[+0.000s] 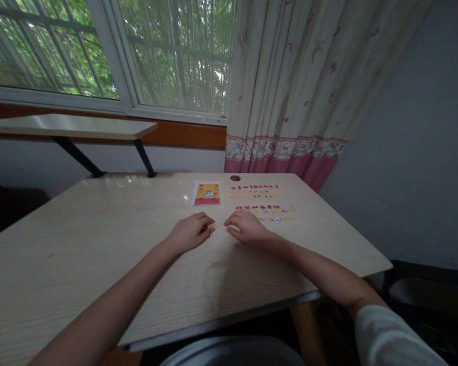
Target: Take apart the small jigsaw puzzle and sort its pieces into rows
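Note:
Over the middle of the desk, my left hand [191, 231] is closed, thumb and fingertips pinching a few small jigsaw puzzle pieces [212, 226] with yellow and white on them. My right hand [245, 225] hovers a short gap to the right, its thumb and fingers curved and apart, with nothing visible between them. Beyond it lie rows of loose red puzzle pieces [255, 187] and yellow-and-white puzzle pieces [256, 196]. The nearest row is partly hidden by my right hand. A picture card [206, 193] showing a white animal on yellow and red lies past my left hand.
The pale wooden desk [99, 254] has a round cable hole [235, 178] near its back edge. A raised shelf [68, 126] on black legs stands at the back left. Behind are a barred window [179, 56] and a patterned curtain [286, 76].

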The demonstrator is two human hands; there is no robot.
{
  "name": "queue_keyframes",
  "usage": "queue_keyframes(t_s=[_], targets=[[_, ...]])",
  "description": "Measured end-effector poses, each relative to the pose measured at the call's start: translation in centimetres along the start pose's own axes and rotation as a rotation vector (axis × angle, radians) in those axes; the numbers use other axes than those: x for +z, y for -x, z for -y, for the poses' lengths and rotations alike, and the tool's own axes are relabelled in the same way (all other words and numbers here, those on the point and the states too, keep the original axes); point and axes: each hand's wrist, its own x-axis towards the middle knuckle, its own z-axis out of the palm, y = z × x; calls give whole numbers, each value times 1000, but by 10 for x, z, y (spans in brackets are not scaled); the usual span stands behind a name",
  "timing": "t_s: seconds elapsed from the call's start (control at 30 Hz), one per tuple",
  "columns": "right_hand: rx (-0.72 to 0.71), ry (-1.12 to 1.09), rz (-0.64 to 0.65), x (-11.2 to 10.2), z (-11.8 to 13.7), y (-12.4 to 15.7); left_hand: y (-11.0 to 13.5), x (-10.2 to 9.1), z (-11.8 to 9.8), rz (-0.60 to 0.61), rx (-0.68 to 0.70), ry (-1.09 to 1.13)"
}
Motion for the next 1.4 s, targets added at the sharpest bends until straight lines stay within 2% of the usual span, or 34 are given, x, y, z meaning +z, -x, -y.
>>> queue_keyframes(t_s=[0.17, 0.4, 0.5, 0.67, 0.87, 1.03, 1.17, 1.3, 1.4], targets=[[8, -29, -35, 8, 8, 5, -1, 6, 2, 3, -13, 40], [26, -75, -118, 14, 13, 8, -3, 5, 1, -62, 31, 213], [29, -91, -165, 14, 14, 9, -4, 5, -7, -70, -22, 414], [11, -39, -260, 13, 13, 9, -8, 15, -16, -190, -163, 917], [-47, 6, -320, 14, 11, 12, -9, 24, -12, -116, -189, 1195], [-99, 32, -352, 10, 11, 11, -7, 16, -19, -95, -207, 1200], [-93, 24, -373, -3, 5, 12, -7, 6, -24, -128, -225, 1148], [-50, -35, -465, -22, -17, 13, -8, 0, -9, -218, -313, 1107], [-26, -63, -553, -33, -38, 15, -6, -3, 10, -319, -378, 924]])
